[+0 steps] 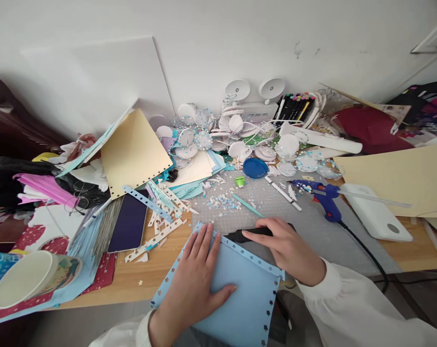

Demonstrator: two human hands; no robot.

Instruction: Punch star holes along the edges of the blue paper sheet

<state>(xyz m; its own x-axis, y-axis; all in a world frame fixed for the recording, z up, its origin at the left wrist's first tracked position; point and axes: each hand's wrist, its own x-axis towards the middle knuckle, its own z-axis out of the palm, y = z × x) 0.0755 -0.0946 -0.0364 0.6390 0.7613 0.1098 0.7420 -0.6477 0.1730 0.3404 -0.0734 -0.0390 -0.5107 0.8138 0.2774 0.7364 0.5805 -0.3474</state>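
My left hand [197, 284] lies flat with fingers spread on a light blue sheet of paper [240, 308]. Small star-shaped holes run along the edges of this sheet, and part of it hangs over the table's front edge. My right hand [289, 250] grips a black utility knife [249, 234], its index finger stretched along the handle. The knife's tip is at the sheet's far edge, near my left fingertips. A narrow blue strip [252, 258] with star holes lies along that edge, and it looks partly separate from the sheet. Beneath is a grey cutting mat [218, 222].
Punched paper stars [222, 202] and cut strips [168, 231] litter the table. A blue glue gun [325, 197] with its cord and a white power bank [375, 212] are to the right. At left are a phone [128, 221] and a paper cup [26, 279]; white discs [236, 123] crowd the back.
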